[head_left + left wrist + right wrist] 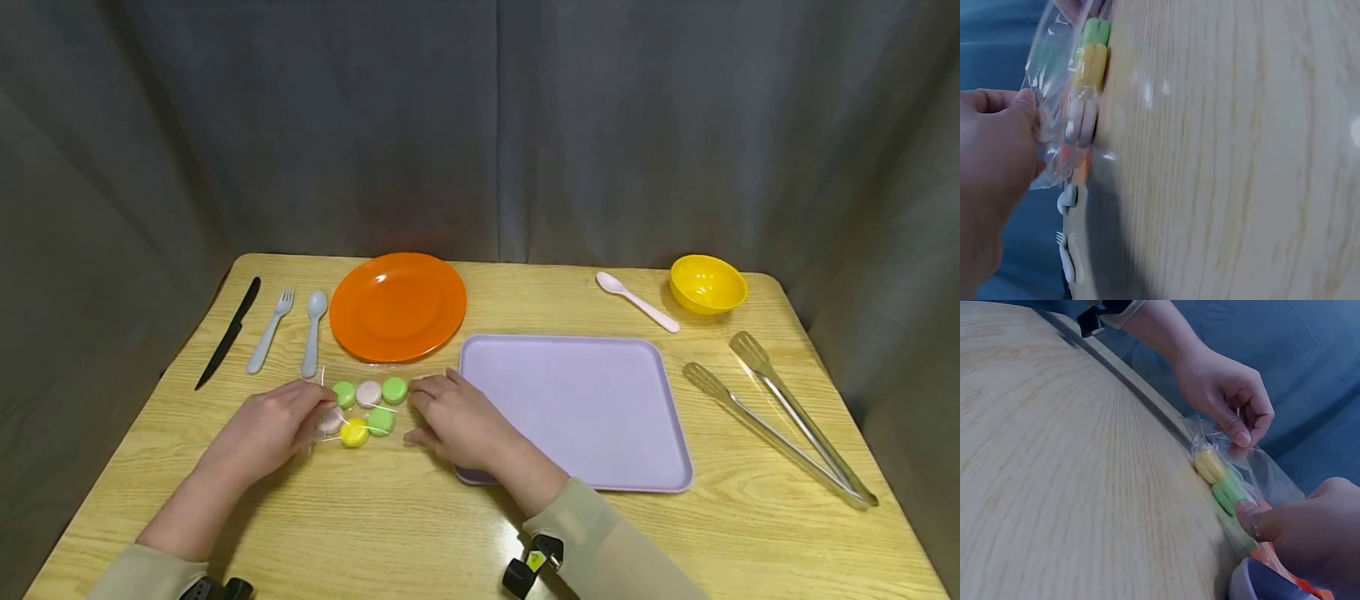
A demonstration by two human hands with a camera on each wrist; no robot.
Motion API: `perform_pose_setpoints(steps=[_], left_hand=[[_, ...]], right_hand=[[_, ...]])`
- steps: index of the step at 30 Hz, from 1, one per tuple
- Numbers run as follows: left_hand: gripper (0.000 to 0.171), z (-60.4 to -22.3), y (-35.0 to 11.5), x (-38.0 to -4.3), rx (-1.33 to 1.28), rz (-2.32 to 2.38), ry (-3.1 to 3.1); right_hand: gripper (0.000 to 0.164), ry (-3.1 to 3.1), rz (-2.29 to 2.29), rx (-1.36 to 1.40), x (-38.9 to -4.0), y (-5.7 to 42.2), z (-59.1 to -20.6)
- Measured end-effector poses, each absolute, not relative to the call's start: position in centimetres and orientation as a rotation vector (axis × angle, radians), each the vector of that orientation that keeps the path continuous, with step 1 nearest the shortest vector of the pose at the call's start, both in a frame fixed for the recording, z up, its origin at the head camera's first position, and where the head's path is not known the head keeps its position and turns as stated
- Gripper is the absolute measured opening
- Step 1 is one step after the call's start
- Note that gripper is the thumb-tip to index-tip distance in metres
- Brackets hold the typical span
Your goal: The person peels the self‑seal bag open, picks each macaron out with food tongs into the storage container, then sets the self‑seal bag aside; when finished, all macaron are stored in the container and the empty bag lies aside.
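A clear plastic bag (1050,69) lies on the table with several green, yellow and pale pink macarons (355,432) inside. My left hand (272,422) pinches the bag's left edge between thumb and fingers; the left wrist view shows the film raised there. At the bag's other end is my right hand (459,423), its thumb and fingers spread apart beside the macarons. In the right wrist view the right thumb (1257,522) overlaps the bag by a green macaron (1229,492). The right hand's forearm crosses the near left corner of a lilac tray (573,412).
Behind the bag stands an orange plate (397,307). To its left lie a grey spoon (312,333), a grey fork (270,331) and a black knife (228,333). At the right are a pink spoon (637,302), a yellow bowl (708,285) and metal tongs (798,425).
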State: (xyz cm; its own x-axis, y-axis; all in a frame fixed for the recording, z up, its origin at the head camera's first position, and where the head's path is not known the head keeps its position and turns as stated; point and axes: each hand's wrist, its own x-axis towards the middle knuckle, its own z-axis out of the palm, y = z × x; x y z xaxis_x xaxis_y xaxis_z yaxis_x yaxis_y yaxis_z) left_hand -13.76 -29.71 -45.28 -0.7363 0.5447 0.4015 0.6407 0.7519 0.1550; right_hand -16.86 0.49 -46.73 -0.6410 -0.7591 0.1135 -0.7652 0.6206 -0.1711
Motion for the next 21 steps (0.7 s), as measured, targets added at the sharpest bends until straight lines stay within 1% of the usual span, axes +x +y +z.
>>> perform_pose_setpoints(steps=[3,10,15,18,21], left_hand=[[0.029,-45.3,-30.1,-13.6,-0.884,-0.441,-2.610],[0.033,-44.8,-30.6,-14.0,-0.901,-0.532,-2.644],[0.026,-44.5,-30.2,-14.5,-0.945,-0.551,-2.631],[0.021,-44.4,-29.8,-14.7,-0.942,-0.603,-2.633],[0.014,-44.4,-29.5,-14.6,-0.908,-0.655,-2.660]], right_hand=[[0.053,-2.825,0.334,1.318,-16.8,0.3,-46.8],[0.074,-2.867,0.335,1.314,-16.9,0.2,-46.9],[0.090,-2.908,0.332,1.325,-17.3,0.5,-46.5],[0.091,-2.912,0.310,1.345,-17.5,0.9,-46.5],[0.088,-2.899,0.282,1.363,-17.7,1.3,-46.5]])
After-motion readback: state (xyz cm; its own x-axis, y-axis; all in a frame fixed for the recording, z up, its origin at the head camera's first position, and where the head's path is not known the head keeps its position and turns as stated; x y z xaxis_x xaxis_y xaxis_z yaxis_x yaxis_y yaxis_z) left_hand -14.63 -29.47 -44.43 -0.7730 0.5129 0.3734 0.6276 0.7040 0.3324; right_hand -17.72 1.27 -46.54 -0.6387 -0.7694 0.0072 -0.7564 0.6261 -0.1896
